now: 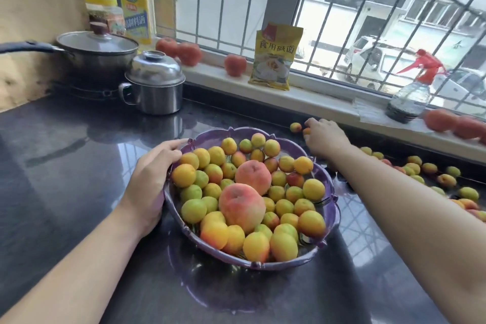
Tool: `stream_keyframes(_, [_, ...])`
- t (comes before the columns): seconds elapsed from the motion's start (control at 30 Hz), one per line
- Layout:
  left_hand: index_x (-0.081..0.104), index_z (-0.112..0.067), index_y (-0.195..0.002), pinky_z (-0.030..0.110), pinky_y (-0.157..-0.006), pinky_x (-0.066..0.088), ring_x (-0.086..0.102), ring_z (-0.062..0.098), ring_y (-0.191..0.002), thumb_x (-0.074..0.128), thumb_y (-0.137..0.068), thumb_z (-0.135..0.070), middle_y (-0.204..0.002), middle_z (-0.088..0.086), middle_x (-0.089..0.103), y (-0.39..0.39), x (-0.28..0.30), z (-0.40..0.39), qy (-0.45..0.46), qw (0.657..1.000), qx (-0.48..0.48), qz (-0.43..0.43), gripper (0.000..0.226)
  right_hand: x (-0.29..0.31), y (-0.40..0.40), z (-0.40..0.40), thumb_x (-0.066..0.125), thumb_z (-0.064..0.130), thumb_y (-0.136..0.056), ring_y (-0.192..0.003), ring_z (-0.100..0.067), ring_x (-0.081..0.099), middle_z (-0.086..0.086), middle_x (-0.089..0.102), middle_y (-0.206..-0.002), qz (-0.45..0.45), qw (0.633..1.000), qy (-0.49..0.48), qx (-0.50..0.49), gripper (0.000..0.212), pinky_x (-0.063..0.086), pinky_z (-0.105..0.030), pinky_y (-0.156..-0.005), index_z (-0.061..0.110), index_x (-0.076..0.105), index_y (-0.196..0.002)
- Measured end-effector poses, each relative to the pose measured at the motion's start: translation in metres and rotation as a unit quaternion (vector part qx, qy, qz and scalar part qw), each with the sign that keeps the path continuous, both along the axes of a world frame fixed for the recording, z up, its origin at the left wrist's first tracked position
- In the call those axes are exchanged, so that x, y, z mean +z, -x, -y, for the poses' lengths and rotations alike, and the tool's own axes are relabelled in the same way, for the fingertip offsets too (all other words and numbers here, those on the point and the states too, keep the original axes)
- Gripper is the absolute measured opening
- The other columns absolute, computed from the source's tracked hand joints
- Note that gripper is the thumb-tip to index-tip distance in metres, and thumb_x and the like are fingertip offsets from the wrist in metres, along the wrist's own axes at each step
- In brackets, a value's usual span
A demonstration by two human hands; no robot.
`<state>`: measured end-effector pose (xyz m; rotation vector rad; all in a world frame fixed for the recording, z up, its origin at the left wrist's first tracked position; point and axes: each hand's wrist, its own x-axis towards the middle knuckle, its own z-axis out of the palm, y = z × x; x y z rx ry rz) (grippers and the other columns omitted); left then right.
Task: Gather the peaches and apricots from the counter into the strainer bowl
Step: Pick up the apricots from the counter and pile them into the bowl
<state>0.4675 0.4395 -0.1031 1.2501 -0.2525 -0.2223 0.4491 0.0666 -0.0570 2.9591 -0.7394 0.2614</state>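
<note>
A purple strainer bowl [332, 193] sits mid-counter, heaped with several apricots and two big peaches [241, 206]. My left hand [150, 179] grips the bowl's left rim. My right hand [324, 138] reaches past the bowl's far right side, its fingers curled around a small apricot [306, 131] on the counter. Another loose apricot [295, 127] lies just left of it. Several more apricots [428, 168] are scattered along the counter at the right, partly hidden behind my right forearm.
A steel lidded pot [155, 87] and a lidded pan [97, 51] stand at the back left. On the windowsill are tomatoes [235, 64], a yellow packet [274, 60], bottles and a red-topped spray bottle [410, 97].
</note>
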Motion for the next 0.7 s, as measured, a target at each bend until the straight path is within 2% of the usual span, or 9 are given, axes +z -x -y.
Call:
stream_keyframes(0.1, [0.077,-0.014,-0.119,0.048,-0.099,0.056,0.073,0.028,-0.112,0.055,-0.083,-0.029,-0.116,0.012,0.079,0.000,0.000,-0.001,-0.004,1.000,0.003,0.001,0.045,-0.009,-0.009,0.006,0.056,0.034,-0.100,-0.103,-0.034,0.061,-0.013,0.064,-0.117,0.006,1.000,0.004,-0.024,0.036,0.048,-0.039,-0.076,0.017,0.052,-0.132])
stream_keyframes(0.27, [0.077,-0.014,-0.121,0.051,-0.102,0.055,0.072,0.033,-0.116,0.055,-0.085,-0.029,-0.118,0.013,0.078,0.000,-0.001,-0.002,-0.002,1.000,-0.001,0.001,0.045,-0.013,-0.011,0.010,0.062,0.032,-0.097,-0.097,-0.034,0.062,-0.013,0.067,-0.109,0.042,0.998,0.032,-0.043,0.029,0.047,-0.040,-0.072,0.015,0.050,-0.117])
stream_keyframes(0.33, [0.077,-0.012,-0.120,0.049,-0.100,0.056,0.073,0.031,-0.112,0.055,-0.083,-0.029,-0.117,0.015,0.078,0.000,0.000,0.000,0.008,1.000,-0.005,-0.002,0.045,-0.011,-0.009,0.008,0.062,0.030,-0.098,-0.098,-0.034,0.062,-0.013,0.068,-0.109,0.055,0.997,0.030,-0.044,0.027,0.044,-0.038,-0.071,0.015,0.051,-0.117])
stream_keyframes(0.43, [0.076,-0.011,-0.116,0.044,-0.095,0.056,0.073,0.024,-0.100,0.056,-0.080,-0.026,-0.114,0.017,0.078,0.002,0.002,0.002,0.031,0.999,-0.004,-0.017,0.045,-0.008,0.000,0.002,0.057,0.031,-0.099,-0.105,-0.034,0.061,-0.012,0.069,-0.115,0.097,0.995,-0.021,-0.019,0.028,0.050,-0.043,-0.082,0.016,0.054,-0.122])
stream_keyframes(0.53, [0.075,-0.009,-0.118,0.043,-0.093,0.057,0.074,0.024,-0.100,0.056,-0.080,-0.026,-0.114,0.018,0.078,0.002,0.004,0.002,0.032,0.999,-0.010,-0.019,0.046,0.000,0.021,-0.010,0.054,0.029,-0.101,-0.108,-0.032,0.060,-0.010,0.069,-0.119,0.154,0.984,-0.086,0.005,0.029,0.050,-0.044,-0.090,0.018,0.058,-0.127])
stream_keyframes(0.6, [0.075,-0.008,-0.120,0.045,-0.095,0.057,0.074,0.026,-0.102,0.056,-0.081,-0.027,-0.114,0.017,0.079,0.003,0.004,0.001,0.031,0.999,-0.012,-0.019,0.047,0.006,0.038,-0.019,0.055,0.028,-0.102,-0.107,-0.031,0.060,-0.009,0.069,-0.119,0.190,0.974,-0.120,0.019,0.028,0.050,-0.043,-0.090,0.019,0.061,-0.127])
stream_keyframes(0.7, [0.076,-0.009,-0.118,0.045,-0.095,0.058,0.074,0.027,-0.102,0.056,-0.086,-0.025,-0.112,0.017,0.079,0.007,0.007,0.001,0.025,0.999,-0.010,-0.020,0.041,0.022,0.064,-0.034,0.063,0.028,-0.099,-0.098,-0.023,0.062,-0.004,0.070,-0.109,0.240,0.951,-0.191,0.031,0.023,0.046,-0.034,-0.082,0.019,0.066,-0.121])
